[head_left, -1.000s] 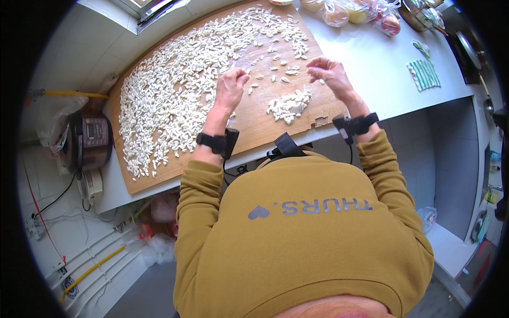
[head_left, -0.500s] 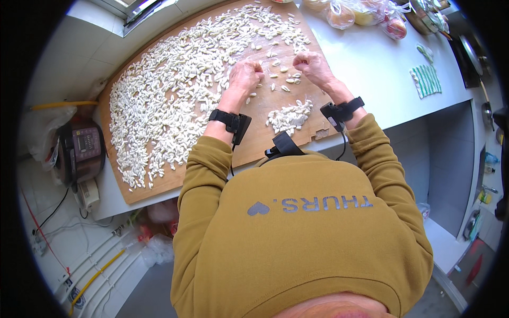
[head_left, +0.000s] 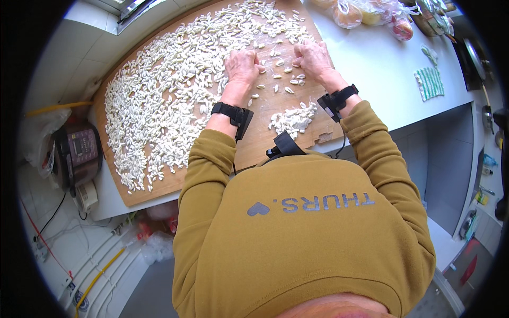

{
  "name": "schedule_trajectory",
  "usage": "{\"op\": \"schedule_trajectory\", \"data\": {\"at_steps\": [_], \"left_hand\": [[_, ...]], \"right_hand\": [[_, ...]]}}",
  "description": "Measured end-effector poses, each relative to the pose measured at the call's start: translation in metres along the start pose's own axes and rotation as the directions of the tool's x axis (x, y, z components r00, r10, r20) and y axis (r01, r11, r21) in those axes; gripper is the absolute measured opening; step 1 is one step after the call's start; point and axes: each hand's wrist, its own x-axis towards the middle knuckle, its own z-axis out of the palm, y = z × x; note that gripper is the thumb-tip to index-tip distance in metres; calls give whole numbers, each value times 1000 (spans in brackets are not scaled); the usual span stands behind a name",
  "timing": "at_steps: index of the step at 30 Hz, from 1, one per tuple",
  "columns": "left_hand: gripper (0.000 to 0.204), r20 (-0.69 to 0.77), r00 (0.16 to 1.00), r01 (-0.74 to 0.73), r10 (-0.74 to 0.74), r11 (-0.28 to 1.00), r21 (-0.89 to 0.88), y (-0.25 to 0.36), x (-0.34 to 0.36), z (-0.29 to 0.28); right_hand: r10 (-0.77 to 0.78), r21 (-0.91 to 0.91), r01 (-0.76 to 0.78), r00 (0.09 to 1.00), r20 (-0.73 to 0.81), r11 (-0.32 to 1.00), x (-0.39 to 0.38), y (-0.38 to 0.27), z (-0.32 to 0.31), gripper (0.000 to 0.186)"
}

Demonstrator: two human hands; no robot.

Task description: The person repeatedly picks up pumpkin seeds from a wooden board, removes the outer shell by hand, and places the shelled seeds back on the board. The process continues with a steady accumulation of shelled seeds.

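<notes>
The white pcs (small, seed-shaped) [head_left: 289,89] lay on the wooden board [head_left: 259,119]: a broad spread over its L and far parts, too many to count; 1 small heap [head_left: 293,120] near the board's near edge; and approx. ten or more loose between the hands, some touching or part hidden, so no exact count.

2 hands over the board. L hand [head_left: 243,67] was by the spread's R side, fingers curled in; couldn't tell if they gripped a pc. R hand [head_left: 314,58] was near the board's R edge, fingers bent, tips turned toward the L; its grip, too, couldn't be told, since the hand's back hid it.

Step in hand, my read: fingertip work on single pcs, both hands at once. Next move, IMO, called for a light pinch w/ thumb & finger, clear of the neighbouring pcs.

Further out: 2 black wrist straps, 1 per arm (L [head_left: 225,109], R [head_left: 347,95]); 1 white counter [head_left: 371,79] under the board; on it 1 green-&-white striped cloth [head_left: 429,84], plus several bagged items [head_left: 347,15], qty unclear. Far L: 1 dark cooker [head_left: 79,151].
</notes>
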Motion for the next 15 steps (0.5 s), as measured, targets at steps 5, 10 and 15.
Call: {"op": "schedule_trajectory", "data": {"at_steps": [5, 10, 15], "left_hand": [[8, -47, 998, -35, 34, 999, -28, -2, 2, 7], [11, -137, 983, -131, 124, 990, -44, -7, -2, 6], [23, -173, 981, -121, 90, 977, -173, -5, -10, -12]], "right_hand": [[30, 54, -27, 998, -48, 998, 5, -3, 0, 5], [-9, 256, 82, 962, -275, 963, -4, -4, 0, 16], [-38, 121, 40, 999, -16, 992, -35, -9, -1, 11]]}}
